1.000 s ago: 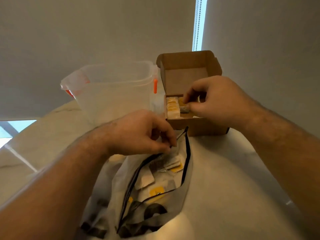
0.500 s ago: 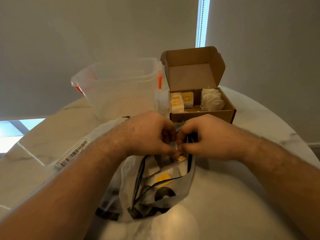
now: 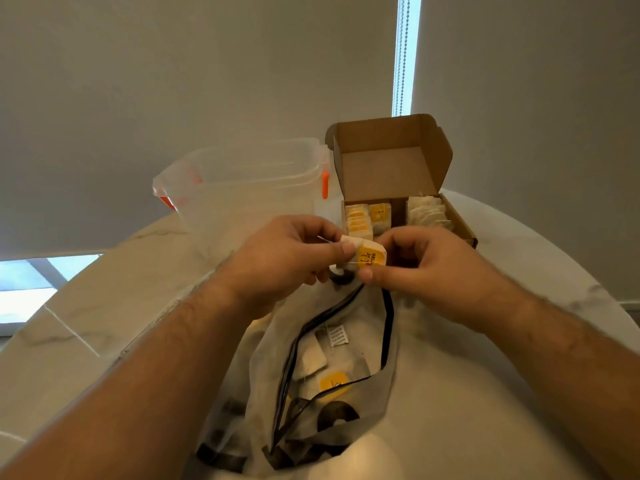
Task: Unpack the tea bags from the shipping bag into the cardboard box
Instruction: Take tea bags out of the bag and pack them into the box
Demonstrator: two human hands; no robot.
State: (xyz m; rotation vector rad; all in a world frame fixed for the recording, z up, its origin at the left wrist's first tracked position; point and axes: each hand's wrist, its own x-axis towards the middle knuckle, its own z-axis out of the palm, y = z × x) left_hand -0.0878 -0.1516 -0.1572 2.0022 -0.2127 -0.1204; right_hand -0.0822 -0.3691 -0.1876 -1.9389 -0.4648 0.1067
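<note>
A white tea bag with a yellow tag [image 3: 370,257] is held up between both hands, above the mouth of the shipping bag [image 3: 388,372]. My left hand [image 3: 287,258] pinches its white end; my right hand [image 3: 426,268] pinches the yellow tag. The translucent shipping bag lies open on the table near me, with several more tea bags [image 3: 332,379] inside. Behind the hands stands the open cardboard box [image 3: 391,168], lid up, holding rows of tea bags on its left and right sides.
A clear plastic tub with orange clips [image 3: 242,188] stands left of the box. Everything sits on a round white marble table [image 3: 519,375]. Grey blinds hang close behind, and the table's edge curves away at the right.
My right hand came back from the box to the shipping bag's mouth. Both hands then lifted a tea bag out and now hold it above the bag.
</note>
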